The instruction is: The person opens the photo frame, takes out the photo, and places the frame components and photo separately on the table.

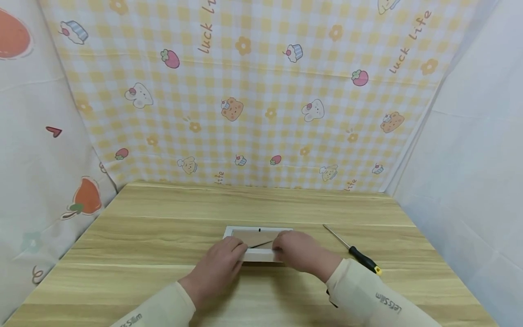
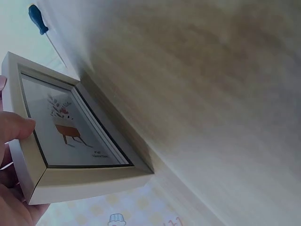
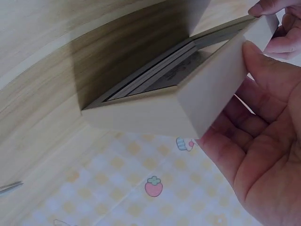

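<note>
A white picture frame point(image 1: 260, 256) is tilted over the wooden table, its back facing up and its near side raised. Brown backing board point(image 1: 249, 236) shows inside it, with a dark slanting line along its near edge. My left hand point(image 1: 220, 261) grips the near left corner; in the left wrist view its thumb lies on the front rim. The near right part is held by my right hand point(image 1: 304, 253), thumb on the rim and fingers behind, as the right wrist view shows. A print of a plant in a brown pot point(image 2: 66, 127) faces downward behind the front pane.
To the right of the frame lies a screwdriver point(image 1: 363, 261) with a black and yellow handle, its tip pointing away. The wooden table point(image 1: 163, 227) ends at a checked cloth point(image 1: 261, 136) at the back. White cloths hang on both sides.
</note>
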The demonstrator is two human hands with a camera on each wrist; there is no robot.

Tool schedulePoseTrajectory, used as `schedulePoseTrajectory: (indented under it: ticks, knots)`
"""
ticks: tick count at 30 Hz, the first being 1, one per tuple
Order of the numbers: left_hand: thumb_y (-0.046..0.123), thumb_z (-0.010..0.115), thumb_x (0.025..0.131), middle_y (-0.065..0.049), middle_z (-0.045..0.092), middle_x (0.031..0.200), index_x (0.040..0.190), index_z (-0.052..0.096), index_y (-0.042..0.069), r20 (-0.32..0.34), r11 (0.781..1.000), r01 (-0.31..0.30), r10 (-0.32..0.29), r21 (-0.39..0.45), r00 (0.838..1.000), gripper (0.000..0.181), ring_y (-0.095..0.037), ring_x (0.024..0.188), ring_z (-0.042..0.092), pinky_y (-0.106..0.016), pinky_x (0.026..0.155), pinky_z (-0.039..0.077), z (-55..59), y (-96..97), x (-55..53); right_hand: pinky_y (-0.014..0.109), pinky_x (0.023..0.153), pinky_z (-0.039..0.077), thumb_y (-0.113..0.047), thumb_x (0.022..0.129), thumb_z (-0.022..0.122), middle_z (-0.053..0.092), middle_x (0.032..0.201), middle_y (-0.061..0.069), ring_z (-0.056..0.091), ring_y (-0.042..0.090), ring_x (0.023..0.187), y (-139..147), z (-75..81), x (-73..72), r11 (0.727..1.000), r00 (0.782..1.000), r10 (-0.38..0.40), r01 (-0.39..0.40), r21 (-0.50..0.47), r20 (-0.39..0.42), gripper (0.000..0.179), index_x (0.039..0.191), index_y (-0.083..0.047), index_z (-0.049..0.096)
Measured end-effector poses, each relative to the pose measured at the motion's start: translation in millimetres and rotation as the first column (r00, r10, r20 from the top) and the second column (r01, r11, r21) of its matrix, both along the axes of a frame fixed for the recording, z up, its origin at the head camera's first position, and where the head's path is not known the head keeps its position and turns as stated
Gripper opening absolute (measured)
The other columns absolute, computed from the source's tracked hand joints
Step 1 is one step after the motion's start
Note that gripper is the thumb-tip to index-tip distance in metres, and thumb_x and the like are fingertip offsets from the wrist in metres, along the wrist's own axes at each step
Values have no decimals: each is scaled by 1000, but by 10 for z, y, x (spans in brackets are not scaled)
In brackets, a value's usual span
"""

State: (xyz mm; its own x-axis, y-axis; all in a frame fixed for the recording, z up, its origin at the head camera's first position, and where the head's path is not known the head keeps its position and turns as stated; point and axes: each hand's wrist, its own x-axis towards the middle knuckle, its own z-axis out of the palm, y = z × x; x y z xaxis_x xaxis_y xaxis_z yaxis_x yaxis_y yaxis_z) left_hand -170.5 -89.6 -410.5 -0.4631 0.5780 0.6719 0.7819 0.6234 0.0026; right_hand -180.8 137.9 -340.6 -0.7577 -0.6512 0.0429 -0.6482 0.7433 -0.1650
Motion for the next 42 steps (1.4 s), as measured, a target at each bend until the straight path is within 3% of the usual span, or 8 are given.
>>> schedulePoseTrajectory:
  ticks: [7,13,21,27,33,42]
  knots:
    - [-2,74,74,-2,60,89,92,62,4,-23,999,-18,18,-26,1000,23,-13,79,57,-23,70,51,65,9,-34,24,62,44,-17,87,71,60,78,-6,49,6,68,56,-6,-40,999,999,-14,12,-34,-50,11,78,-12,66]
    - [-1,75,76,-3,60,90,94,62,4,-25,998,-39,37,-50,999,23,-14,80,58,-24,72,52,110,25,-51,38,80,53,-22,89,70,68,103,5,65,20,94,114,17,-21,989,993,-121,120,-90,-9,22,102,-5,71]
    - [4,74,81,-5,62,94,102,61,1,-9,993,-68,68,-100,998,24,-18,87,61,-29,80,53,148,34,-77,42,87,51,-23,90,68,66,115,5,63,25,105,234,-40,2,929,961,-275,260,-264,-22,23,108,-8,69]
    - [-4,74,77,-4,59,88,96,59,3,-34,995,-64,61,-83,998,26,-18,81,58,-29,73,51,161,53,-134,45,89,50,-22,91,67,64,119,7,61,28,110,335,-63,30,872,932,-363,333,-359,-16,25,112,-8,68]
    - [2,72,82,-6,62,90,97,59,2,-28,994,-78,76,-71,997,20,-20,83,61,-32,74,52,190,64,-154,46,90,49,-22,92,66,64,119,8,60,29,112,434,-109,39,854,914,-402,354,-381,-52,27,115,-7,67]
    - [3,74,81,-7,62,89,97,60,2,-47,992,-106,102,-72,994,21,-20,82,62,-32,73,52,219,78,-180,46,86,51,-24,93,65,65,113,8,62,27,104,543,-215,64,825,896,-443,407,-391,-2,29,116,-7,66]
